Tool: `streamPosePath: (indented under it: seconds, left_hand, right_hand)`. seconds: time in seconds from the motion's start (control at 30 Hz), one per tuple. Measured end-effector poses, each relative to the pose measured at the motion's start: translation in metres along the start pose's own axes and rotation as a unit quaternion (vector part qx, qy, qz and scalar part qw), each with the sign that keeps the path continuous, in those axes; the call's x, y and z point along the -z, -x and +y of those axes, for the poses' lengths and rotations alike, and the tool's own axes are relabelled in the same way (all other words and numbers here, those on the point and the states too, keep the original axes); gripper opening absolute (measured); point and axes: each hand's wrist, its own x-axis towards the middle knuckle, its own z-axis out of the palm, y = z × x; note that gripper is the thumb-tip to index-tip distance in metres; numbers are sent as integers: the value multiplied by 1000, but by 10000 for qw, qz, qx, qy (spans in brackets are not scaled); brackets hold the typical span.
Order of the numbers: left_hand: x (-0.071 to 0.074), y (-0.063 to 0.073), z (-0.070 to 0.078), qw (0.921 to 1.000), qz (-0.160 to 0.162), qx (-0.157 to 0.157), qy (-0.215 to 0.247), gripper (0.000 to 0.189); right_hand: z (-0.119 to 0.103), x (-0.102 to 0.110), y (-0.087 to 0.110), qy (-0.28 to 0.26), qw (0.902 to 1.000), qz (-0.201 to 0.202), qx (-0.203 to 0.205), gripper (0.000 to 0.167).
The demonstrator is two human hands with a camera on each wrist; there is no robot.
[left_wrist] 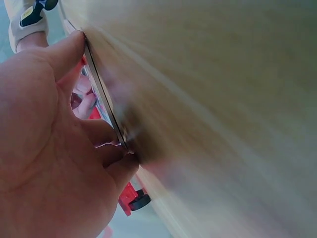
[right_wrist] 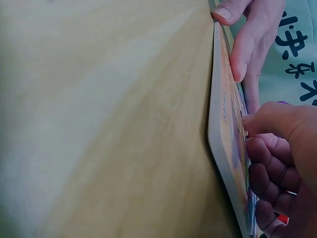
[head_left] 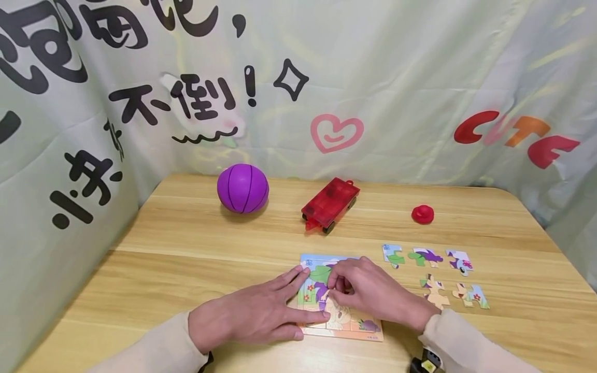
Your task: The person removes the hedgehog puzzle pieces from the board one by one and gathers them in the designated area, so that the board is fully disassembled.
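A jigsaw puzzle board (head_left: 347, 334) with a cartoon picture lies flat on the table. My left hand (head_left: 252, 318) rests across its left side with fingers extended and spread, fingertips touching the board. Over its middle, my right hand (head_left: 373, 290) has its fingers curled and pinches a puzzle piece (right_wrist: 246, 133) between thumb and forefinger, at the board's surface. Most of that piece is hidden by the fingers. In the left wrist view the left hand (left_wrist: 59, 134) touches the board's edge from the side.
Right of the board lie several loose puzzle pieces, among them one with a purple shape (head_left: 425, 256) and one with a red flower (head_left: 477, 296). Farther back are a purple ball (head_left: 243, 188), a red toy wagon (head_left: 331, 202) and a small red knob-like object (head_left: 423, 214). A printed curtain hangs behind.
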Motion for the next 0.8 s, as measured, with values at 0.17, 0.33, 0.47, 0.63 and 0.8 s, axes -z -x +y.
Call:
streamPosePath:
  seconds: [0.17, 0.33, 0.47, 0.63, 0.8]
  left_hand:
    - [0, -1, 0, 10000, -39, 5, 19, 50]
    - [0, 0, 0, 10000, -24, 14, 37, 50]
    - [0, 0, 0, 10000, 22, -17, 1, 50]
    - [0, 0, 0, 10000, 7, -3, 17, 50]
    - [0, -1, -1, 10000, -40, 47, 63, 50]
  right_hand:
    - [0, 0, 0, -19, 10000, 21, -3, 13]
    - [0, 0, 0, -41, 10000, 39, -27, 13]
    - [0, 0, 1, -94, 9999, 27, -92, 13]
    - [0, 1, 2, -101, 9998, 26, -150, 11]
    - [0, 4, 2, -51, 9998, 40, -211, 11]
